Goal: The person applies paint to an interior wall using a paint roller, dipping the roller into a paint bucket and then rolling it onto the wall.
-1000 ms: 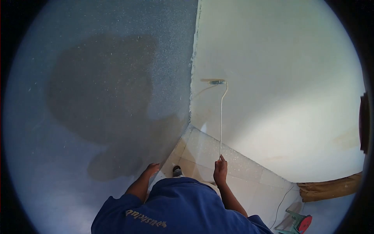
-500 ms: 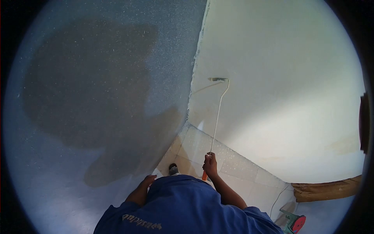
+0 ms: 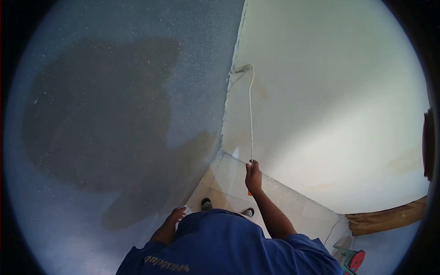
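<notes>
My right hand (image 3: 254, 177) is closed around the handle of a paint roller (image 3: 251, 114), whose orange end shows just under my fist. Its long pale rod runs up to the roller head (image 3: 242, 68), at the pale wall (image 3: 321, 91) beside the corner with the blue-grey wall (image 3: 197, 87). Low by my waist is my left hand (image 3: 176, 215), its fingers curled against something white that my shirt mostly covers. What that white thing is, I cannot make out.
Tiled floor (image 3: 224, 176) lies below the corner, with my feet on it. To the lower right are a brown wrapped bundle (image 3: 387, 221), a thin cable (image 3: 331, 231) and a green object with a red disc (image 3: 356, 260). A dark shadow covers much of the blue-grey wall.
My right hand has risen and moved slightly right. The roller head has gone up and left to the corner edge. My left hand has hardly moved.
</notes>
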A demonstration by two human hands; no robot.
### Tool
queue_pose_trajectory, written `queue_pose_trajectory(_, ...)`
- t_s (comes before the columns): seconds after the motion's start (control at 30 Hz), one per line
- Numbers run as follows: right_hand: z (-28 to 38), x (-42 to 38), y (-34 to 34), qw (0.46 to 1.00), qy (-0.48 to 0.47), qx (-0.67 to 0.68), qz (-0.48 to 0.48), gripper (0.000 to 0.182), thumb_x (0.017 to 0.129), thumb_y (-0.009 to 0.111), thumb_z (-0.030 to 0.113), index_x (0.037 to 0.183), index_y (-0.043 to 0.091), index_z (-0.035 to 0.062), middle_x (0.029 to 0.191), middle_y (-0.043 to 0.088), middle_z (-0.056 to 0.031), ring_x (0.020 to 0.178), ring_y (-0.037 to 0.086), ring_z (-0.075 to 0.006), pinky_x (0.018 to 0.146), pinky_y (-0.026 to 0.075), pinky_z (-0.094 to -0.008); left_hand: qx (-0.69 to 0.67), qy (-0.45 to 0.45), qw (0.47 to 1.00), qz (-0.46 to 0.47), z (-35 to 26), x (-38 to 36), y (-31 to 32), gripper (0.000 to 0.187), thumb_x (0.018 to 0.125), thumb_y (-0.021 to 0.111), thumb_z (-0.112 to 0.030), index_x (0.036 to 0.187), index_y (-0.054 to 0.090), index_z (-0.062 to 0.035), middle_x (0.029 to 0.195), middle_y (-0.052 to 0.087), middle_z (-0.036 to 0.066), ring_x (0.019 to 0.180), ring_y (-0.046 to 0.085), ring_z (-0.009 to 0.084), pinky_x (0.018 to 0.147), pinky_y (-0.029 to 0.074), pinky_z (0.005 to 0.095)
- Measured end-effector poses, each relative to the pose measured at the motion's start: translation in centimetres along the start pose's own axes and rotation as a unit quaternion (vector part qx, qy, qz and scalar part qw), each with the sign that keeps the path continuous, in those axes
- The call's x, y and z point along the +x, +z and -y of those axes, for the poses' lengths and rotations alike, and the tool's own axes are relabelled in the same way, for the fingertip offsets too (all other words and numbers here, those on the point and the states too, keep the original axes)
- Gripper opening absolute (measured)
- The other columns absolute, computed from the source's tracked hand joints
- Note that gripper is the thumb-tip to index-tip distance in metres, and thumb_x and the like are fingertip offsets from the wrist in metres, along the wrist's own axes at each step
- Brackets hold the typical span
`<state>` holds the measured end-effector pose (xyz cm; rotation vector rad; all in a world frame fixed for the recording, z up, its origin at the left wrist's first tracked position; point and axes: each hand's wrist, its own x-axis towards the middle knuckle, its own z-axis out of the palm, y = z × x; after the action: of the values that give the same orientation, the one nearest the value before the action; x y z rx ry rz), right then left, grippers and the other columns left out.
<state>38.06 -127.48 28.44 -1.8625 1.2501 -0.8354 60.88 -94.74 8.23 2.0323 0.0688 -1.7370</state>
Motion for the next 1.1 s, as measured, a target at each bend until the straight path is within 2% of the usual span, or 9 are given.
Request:
queue_pose_trajectory(0.17, -4.0, -4.0, -0.9, 0.998, 0.019, -0.066, -0.005, 0.025, 0.094, 0.047, 0.024, 0.106, 0.047, 0.0020, 0.078, 0.061, -0.0243, 0.073, 0.059, -0.0429, 0.061, 0.044, -0.0485, -0.026, -0.003, 1.000, -0.012, 1.0, -0.6, -0.7, 0.060, 0.083, 0.056, -0.049, 0.130, 0.041, -0.0151, 0.122, 0.054, 0.013, 0.109, 0.049, 0.0314, 0.084, 0.037, 0.0553)
queue_pose_trajectory(0.27, -6.6, -6.9, -1.0, 0.994, 0.073, -0.086, -0.012, 0.024, 0.094, 0.045, 0.026, 0.101, 0.048, 0.0031, 0.074, 0.060, -0.0236, 0.071, 0.059, -0.0424, 0.060, 0.043, -0.0486, -0.063, -0.005, 0.997, -0.034, 3.6, 0.9, -1.2, 0.058, 0.083, 0.056, -0.049, 0.127, 0.043, -0.0145, 0.119, 0.055, 0.012, 0.105, 0.050, 0.0301, 0.083, 0.038, 0.0544)
queue_pose_trajectory(0.37, -6.4, -7.9, -1.4, 0.993, 0.112, -0.048, 0.001, 0.022, 0.095, 0.044, 0.026, 0.095, 0.047, 0.0040, 0.070, 0.058, -0.0215, 0.067, 0.058, -0.0416, 0.057, 0.042, -0.0466, -0.043, -0.039, 0.998, 0.010, 7.0, 4.2, -2.7, 0.056, 0.084, 0.055, -0.049, 0.126, 0.045, -0.0143, 0.118, 0.055, 0.011, 0.105, 0.050, 0.0296, 0.083, 0.037, 0.0542)
queue_pose_trajectory(0.47, -5.1, -7.1, -0.8, 0.998, 0.054, -0.036, -0.016, 0.020, 0.096, 0.044, 0.023, 0.093, 0.046, 0.0032, 0.067, 0.054, -0.0182, 0.060, 0.054, -0.0356, 0.054, 0.039, -0.0417, -0.050, -0.056, 0.997, 0.022, 7.8, 3.2, -2.9, 0.056, 0.084, 0.054, -0.049, 0.127, 0.046, -0.0141, 0.118, 0.055, 0.011, 0.106, 0.050, 0.0302, 0.083, 0.038, 0.0542)
queue_pose_trajectory(0.53, -3.2, -6.1, -0.3, 0.998, 0.051, -0.029, -0.014, 0.020, 0.095, 0.044, 0.022, 0.094, 0.046, 0.0029, 0.069, 0.055, -0.0188, 0.061, 0.055, -0.0354, 0.055, 0.041, -0.0412, -0.055, -0.041, 0.998, 0.002, 7.5, 2.6, -2.6, 0.056, 0.084, 0.054, -0.049, 0.127, 0.046, -0.0139, 0.116, 0.056, 0.011, 0.104, 0.052, 0.0305, 0.082, 0.038, 0.0541)
queue_pose_trajectory(0.7, -0.1, -2.6, 1.0, 1.000, 0.019, -0.005, -0.010, 0.021, 0.095, 0.045, 0.023, 0.095, 0.048, 0.0020, 0.074, 0.058, -0.0223, 0.069, 0.059, -0.0393, 0.059, 0.044, -0.0438, -0.043, -0.019, 0.999, -0.010, 5.7, 3.0, -1.5, 0.056, 0.084, 0.055, -0.049, 0.125, 0.047, -0.0132, 0.111, 0.059, 0.011, 0.099, 0.054, 0.0306, 0.081, 0.038, 0.0544)
queue_pose_trajectory(0.8, -0.7, -2.0, 0.4, 0.999, -0.001, -0.034, -0.025, 0.023, 0.095, 0.046, 0.024, 0.094, 0.048, 0.0018, 0.075, 0.058, -0.0237, 0.072, 0.058, -0.0429, 0.060, 0.044, -0.0465, -0.047, 0.005, 0.998, 0.029, 5.3, 5.1, -1.2, 0.057, 0.083, 0.056, -0.049, 0.126, 0.046, -0.0127, 0.111, 0.060, 0.011, 0.099, 0.054, 0.0305, 0.082, 0.037, 0.0558)
queue_pose_trajectory(0.97, -4.9, -6.2, -1.5, 0.994, 0.066, -0.089, -0.010, 0.021, 0.093, 0.047, 0.023, 0.096, 0.047, 0.0022, 0.079, 0.061, -0.0235, 0.074, 0.058, -0.0434, 0.062, 0.044, -0.0479, -0.045, 0.032, 0.998, -0.016, 3.6, 2.4, -0.5, 0.056, 0.083, 0.057, -0.049, 0.125, 0.046, -0.0124, 0.110, 0.060, 0.011, 0.096, 0.055, 0.0301, 0.078, 0.039, 0.0546)
queue_pose_trajectory(1.1, -4.9, -7.1, -1.9, 0.995, 0.072, -0.068, -0.030, 0.019, 0.093, 0.048, 0.022, 0.093, 0.047, 0.0029, 0.075, 0.060, -0.0213, 0.071, 0.059, -0.0403, 0.061, 0.044, -0.0458, -0.102, 0.007, 0.995, 0.003, 6.7, 4.0, -1.5, 0.054, 0.083, 0.056, -0.049, 0.123, 0.047, -0.0138, 0.110, 0.059, 0.010, 0.097, 0.055, 0.0293, 0.078, 0.039, 0.0535)
